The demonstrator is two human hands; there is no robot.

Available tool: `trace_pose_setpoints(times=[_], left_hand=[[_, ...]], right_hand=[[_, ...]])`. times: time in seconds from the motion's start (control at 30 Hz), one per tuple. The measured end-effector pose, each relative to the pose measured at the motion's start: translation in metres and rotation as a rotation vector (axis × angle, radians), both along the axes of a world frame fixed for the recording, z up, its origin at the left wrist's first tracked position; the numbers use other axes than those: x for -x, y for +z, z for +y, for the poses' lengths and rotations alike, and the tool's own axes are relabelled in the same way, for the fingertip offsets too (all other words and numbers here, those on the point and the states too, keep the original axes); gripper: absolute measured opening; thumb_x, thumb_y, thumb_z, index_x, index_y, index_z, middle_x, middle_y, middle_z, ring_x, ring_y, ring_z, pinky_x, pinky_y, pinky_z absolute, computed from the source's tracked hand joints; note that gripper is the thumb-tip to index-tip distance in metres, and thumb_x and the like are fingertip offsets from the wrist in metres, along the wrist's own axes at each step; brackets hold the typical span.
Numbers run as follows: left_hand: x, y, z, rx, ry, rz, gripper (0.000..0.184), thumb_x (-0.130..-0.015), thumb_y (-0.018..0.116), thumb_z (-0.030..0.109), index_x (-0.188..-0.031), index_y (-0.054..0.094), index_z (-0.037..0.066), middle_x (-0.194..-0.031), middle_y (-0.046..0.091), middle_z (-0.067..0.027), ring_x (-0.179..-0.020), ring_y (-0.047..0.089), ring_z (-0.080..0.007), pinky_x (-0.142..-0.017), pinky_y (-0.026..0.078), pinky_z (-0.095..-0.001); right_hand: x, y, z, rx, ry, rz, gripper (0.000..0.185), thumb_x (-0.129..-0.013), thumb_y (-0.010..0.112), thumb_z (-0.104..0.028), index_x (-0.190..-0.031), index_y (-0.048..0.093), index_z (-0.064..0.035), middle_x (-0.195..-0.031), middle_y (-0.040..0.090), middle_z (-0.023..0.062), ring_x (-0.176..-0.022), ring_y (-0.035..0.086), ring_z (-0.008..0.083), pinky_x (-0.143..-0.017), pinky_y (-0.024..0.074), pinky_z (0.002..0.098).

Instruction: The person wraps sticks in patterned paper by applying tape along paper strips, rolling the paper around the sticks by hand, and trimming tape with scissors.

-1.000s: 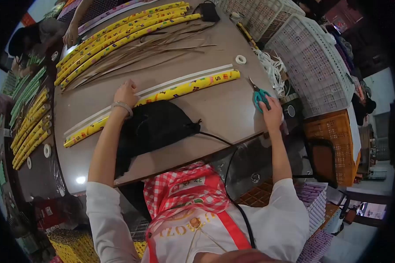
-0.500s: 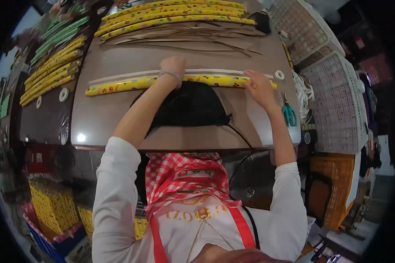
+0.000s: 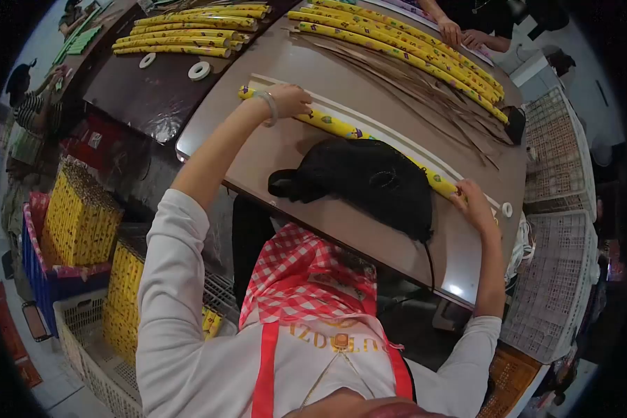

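A long yellow patterned paper roll lies slantwise across the table, with a pale strip running along its far side. My left hand, fingers curled, is over the roll near its left end. Closed around the roll's right end is my right hand, thumb and fingers pressed on it. What lies under the left palm is hidden. In front of the roll sits a black cloth pouch with a cord at its right.
Beyond lie more yellow rolls and brown strips. A white tape ring is beside my right hand. A co-worker's hands are at the far edge. Plastic crates stand right; boxed yellow rolls stand lower left.
The view has turned, so the table now slants down to the right. My left hand is closer to the roll's left end. The right hand stays at the right end.
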State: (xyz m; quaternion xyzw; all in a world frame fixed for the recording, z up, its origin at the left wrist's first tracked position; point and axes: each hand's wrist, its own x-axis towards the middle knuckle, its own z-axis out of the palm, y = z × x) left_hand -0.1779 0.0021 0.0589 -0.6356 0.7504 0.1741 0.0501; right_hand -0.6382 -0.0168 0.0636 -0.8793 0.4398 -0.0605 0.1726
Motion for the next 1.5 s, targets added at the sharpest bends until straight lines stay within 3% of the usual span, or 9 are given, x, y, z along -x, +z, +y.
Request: trace_pose_setpoints(times=[0.1, 0.23, 0.3, 0.5, 0.7, 0.9, 1.1, 1.17, 1.5], left_hand=[[-0.008, -0.004, 0.009, 0.083, -0.202, -0.062, 0.031, -0.077, 0.062, 0.022, -0.103, 0.056, 0.005, -0.107, 0.054, -0.014, -0.101, 0.052, -0.0298, -0.086, 0.042, -0.0378], [0.002, -0.007, 0.007, 0.081, -0.119, -0.193, 0.036, -0.074, 0.065, 0.021, -0.104, 0.054, 0.003, -0.108, 0.053, -0.0161, -0.105, 0.05, -0.0275, -0.085, 0.044, -0.0347], [-0.001, 0.001, 0.011, 0.329, -0.3, -0.228, 0.037, -0.075, 0.063, 0.018, -0.105, 0.051, 0.0, -0.104, 0.054, -0.0178, -0.1, 0.054, -0.0284, -0.08, 0.047, -0.036], [0.001, 0.033, 0.012, 0.634, 0.016, -0.161, 0.027, -0.078, 0.058, 0.015, -0.099, 0.046, 0.003, -0.104, 0.049, -0.0175, -0.081, 0.058, -0.0307, -0.063, 0.049, -0.0401], [-0.008, -0.018, 0.019, 0.606, 0.018, -0.058, 0.034, -0.072, 0.063, 0.01, -0.1, 0.042, 0.006, -0.088, 0.055, -0.0135, -0.082, 0.056, -0.0323, -0.068, 0.047, -0.041], [-0.022, -0.045, 0.033, 0.46, 0.012, -0.033, 0.029, -0.073, 0.061, 0.012, -0.098, 0.048, 0.009, -0.092, 0.057, -0.0111, -0.085, 0.057, -0.0291, -0.07, 0.047, -0.0377], [-0.017, -0.044, 0.041, 0.479, 0.079, -0.022, 0.041, -0.075, 0.061, 0.015, -0.112, 0.044, 0.01, -0.092, 0.062, -0.0095, -0.084, 0.059, -0.0279, -0.07, 0.047, -0.037], [-0.017, -0.045, 0.041, 0.509, 0.046, -0.022, 0.042, -0.075, 0.062, 0.016, -0.112, 0.043, 0.01, -0.092, 0.062, -0.0097, -0.084, 0.059, -0.0283, -0.069, 0.047, -0.0372], [-0.02, -0.048, 0.042, 0.57, -0.036, -0.023, 0.031, -0.072, 0.062, 0.014, -0.1, 0.051, 0.007, -0.102, 0.059, -0.0105, -0.091, 0.056, -0.0301, -0.077, 0.045, -0.0381]], right_hand=[[0.005, -0.008, -0.009, 0.023, 0.065, 0.076, 0.027, -0.078, 0.06, -0.017, -0.097, 0.048, -0.0021, -0.088, 0.051, 0.0136, -0.084, 0.052, 0.0322, -0.072, 0.0424, 0.0373], [0.004, -0.011, -0.012, 0.016, 0.019, 0.17, 0.03, -0.079, 0.06, -0.017, -0.102, 0.046, -0.0025, -0.094, 0.05, 0.0155, -0.085, 0.052, 0.0333, -0.071, 0.0428, 0.0387], [0.004, -0.009, -0.018, 0.251, 0.105, 0.183, 0.031, -0.079, 0.059, -0.015, -0.105, 0.046, -0.0027, -0.1, 0.047, 0.0169, -0.086, 0.051, 0.0353, -0.07, 0.0433, 0.0403], [-0.007, 0.045, -0.029, 0.522, -0.026, 0.067, 0.035, -0.069, 0.063, -0.001, -0.101, 0.048, -0.0038, -0.099, 0.047, 0.0143, -0.087, 0.05, 0.0345, -0.074, 0.041, 0.0409], [-0.012, 0.01, -0.031, 0.313, 0.023, 0.042, 0.033, -0.071, 0.066, -0.011, -0.099, 0.05, -0.003, -0.095, 0.049, 0.013, -0.09, 0.049, 0.0332, -0.076, 0.0409, 0.0396], [-0.01, -0.023, -0.028, 0.045, -0.009, -0.053, 0.029, -0.074, 0.063, -0.014, -0.098, 0.052, -0.0016, -0.095, 0.051, 0.0131, -0.091, 0.05, 0.0307, -0.078, 0.0404, 0.0346], [-0.007, -0.029, -0.026, 0.031, -0.022, -0.03, 0.033, -0.076, 0.063, -0.018, -0.103, 0.051, -0.0019, -0.096, 0.051, 0.013, -0.096, 0.048, 0.0313, -0.083, 0.0385, 0.0378], [-0.007, -0.034, -0.023, 0.174, -0.047, -0.189, 0.036, -0.076, 0.063, -0.017, -0.106, 0.05, -0.0029, -0.097, 0.053, 0.0139, -0.095, 0.049, 0.0317, -0.081, 0.0397, 0.0392], [0.0, -0.05, -0.024, 0.224, -0.066, -0.158, 0.03, -0.076, 0.062, -0.02, -0.099, 0.052, -0.0031, -0.096, 0.054, 0.0131, -0.094, 0.05, 0.0311, -0.08, 0.0413, 0.0378]])
